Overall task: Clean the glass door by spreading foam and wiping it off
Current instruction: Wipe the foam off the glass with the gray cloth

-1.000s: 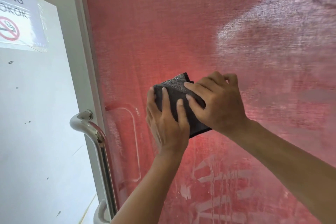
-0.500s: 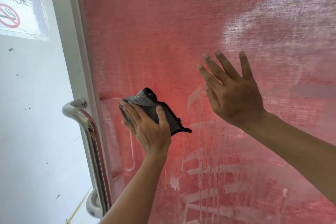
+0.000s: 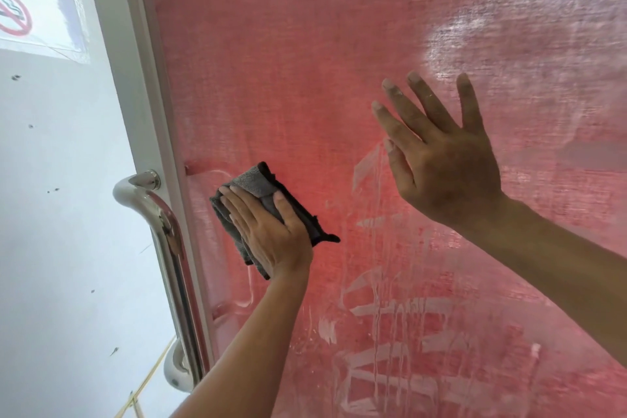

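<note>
The glass door [image 3: 305, 61] fills most of the view, red behind the pane. White foam streaks and drips [image 3: 390, 332] run down its lower part, and a hazy smear [image 3: 509, 27] sits at the upper right. My left hand [image 3: 268, 231] presses a folded dark grey cloth [image 3: 261, 180] flat against the glass near the door's left edge. My right hand [image 3: 437, 153] is raised to the right of it, fingers spread, palm toward the glass, holding nothing.
A polished steel pull handle [image 3: 163, 248] runs down the white door frame [image 3: 135, 78] just left of the cloth. Beyond it is a frosted panel with a no-smoking sign [image 3: 20, 10] at the top left.
My right hand has let go of the cloth and lifted away to the right with fingers spread. My left hand has slid the cloth down and left toward the handle.
</note>
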Tool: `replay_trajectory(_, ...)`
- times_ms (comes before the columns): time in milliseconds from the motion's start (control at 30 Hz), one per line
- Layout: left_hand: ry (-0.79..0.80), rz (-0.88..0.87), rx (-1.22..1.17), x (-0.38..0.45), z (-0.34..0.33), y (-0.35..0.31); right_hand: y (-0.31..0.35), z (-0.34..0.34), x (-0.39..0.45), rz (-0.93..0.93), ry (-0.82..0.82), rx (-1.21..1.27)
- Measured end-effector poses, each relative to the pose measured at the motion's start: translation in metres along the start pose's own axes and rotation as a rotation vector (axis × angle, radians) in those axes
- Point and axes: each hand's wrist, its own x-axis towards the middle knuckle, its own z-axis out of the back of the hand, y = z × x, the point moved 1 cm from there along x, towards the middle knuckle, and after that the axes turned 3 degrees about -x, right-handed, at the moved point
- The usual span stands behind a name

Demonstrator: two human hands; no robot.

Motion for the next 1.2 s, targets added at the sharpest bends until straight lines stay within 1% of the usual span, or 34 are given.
replay_trajectory(67,-0.037,0.037,-0.062,0.003,-0.002,-0.005,0.0,0.0,0.001,-0.001,0.004,0.007)
replay_trajectory(133,-0.042,0.01,-0.092,0.003,0.0,-0.008,0.0,0.001,0.001,0.0,0.011,0.008)
replay_trajectory(167,-0.016,-0.066,-0.092,0.003,0.002,-0.01,0.0,0.001,0.001,0.0,0.014,0.006)
replay_trajectory(267,0.104,-0.451,-0.09,0.005,-0.004,-0.026,0.001,0.0,0.0,-0.005,0.011,0.006)
replay_trajectory(300,0.127,-0.532,-0.082,0.006,-0.008,-0.033,0.001,0.0,0.0,-0.005,0.007,0.007)
replay_trajectory(333,0.129,-0.569,-0.069,0.007,-0.013,-0.039,0.001,0.0,0.0,-0.005,0.004,0.009)
replay_trajectory(400,0.09,-0.546,-0.05,0.006,-0.019,-0.046,0.0,0.001,0.0,-0.002,0.006,0.012)
replay_trajectory(500,0.039,-0.42,-0.068,0.001,-0.022,-0.053,0.001,0.004,0.001,-0.003,0.017,0.005)
replay_trajectory(533,0.05,-0.433,-0.069,0.0,-0.023,-0.057,0.001,0.005,0.002,-0.005,0.018,0.012)
replay_trajectory(567,0.085,-0.511,-0.06,-0.002,-0.025,-0.06,0.001,0.007,0.003,-0.007,0.012,0.024)
replay_trajectory(633,0.199,-0.785,-0.017,-0.006,-0.027,-0.065,-0.004,0.01,0.002,-0.019,-0.012,0.035)
replay_trajectory(667,0.233,-0.889,0.009,-0.005,-0.027,-0.064,-0.01,0.012,0.0,-0.031,-0.027,0.026)
replay_trajectory(700,0.229,-0.93,0.028,-0.004,-0.026,-0.062,-0.018,0.015,-0.002,-0.047,-0.039,0.007)
replay_trajectory(733,0.193,-0.905,0.036,-0.003,-0.027,-0.061,-0.027,0.018,-0.006,-0.063,-0.041,-0.016)
replay_trajectory(767,0.145,-0.824,0.033,-0.002,-0.027,-0.062,-0.035,0.02,-0.009,-0.078,-0.032,-0.04)
replay_trajectory(833,0.073,-0.605,0.001,-0.005,-0.031,-0.069,-0.047,0.025,-0.017,-0.094,0.0,-0.077)
replay_trajectory(867,0.064,-0.54,-0.017,-0.007,-0.033,-0.075,-0.05,0.027,-0.021,-0.095,0.013,-0.091)
replay_trajectory(900,0.074,-0.536,-0.027,-0.01,-0.035,-0.08,-0.052,0.028,-0.025,-0.095,0.021,-0.102)
replay_trajectory(933,0.1,-0.597,-0.023,-0.012,-0.037,-0.084,-0.052,0.029,-0.028,-0.094,0.022,-0.108)
replay_trajectory(1033,0.216,-0.922,0.033,-0.017,-0.037,-0.084,-0.055,0.031,-0.036,-0.095,0.012,-0.107)
replay_trajectory(1067,0.22,-0.952,0.048,-0.016,-0.036,-0.082,-0.057,0.032,-0.039,-0.098,0.011,-0.109)
replay_trajectory(1100,0.191,-0.912,0.051,-0.014,-0.036,-0.08,-0.06,0.033,-0.042,-0.104,0.014,-0.114)
replay_trajectory(1200,0.081,-0.556,-0.015,-0.013,-0.039,-0.09,-0.072,0.039,-0.056,-0.131,0.038,-0.14)
